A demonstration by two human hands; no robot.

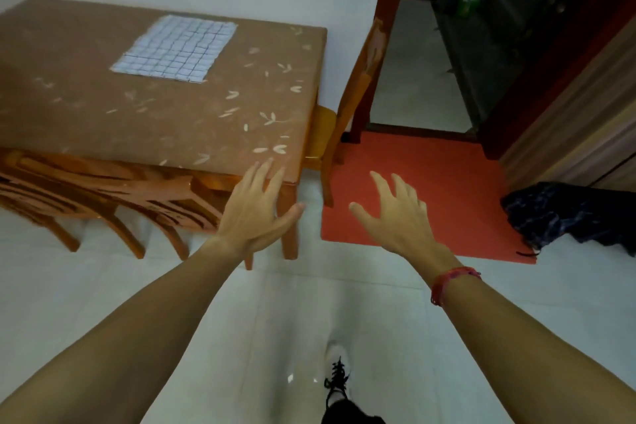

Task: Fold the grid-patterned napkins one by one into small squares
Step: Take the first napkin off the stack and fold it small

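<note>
**Two open hands by the table**

We see a brown table point(103, 113) with little leaves on it at ten o'clock. One napkin point(175, 48) with a grid on it lies flat and open on the table, toward eleven o'clock. Wooden chairs point(103, 196) are pushed under the table at eight o'clock. The left hand point(256, 206) is near the middle, with its fingers straight and spread. Its fingertips are by the table's near corner, and we cannot tell if they touch it. The right hand point(395, 213) is just beside it, toward three o'clock, also spread wide, over a red mat point(447, 182). A red bracelet point(451, 282) is on that wrist. A dark cloth point(568, 213) lies at four o'clock. A shoe point(339, 375) shows at six o'clock.
</note>
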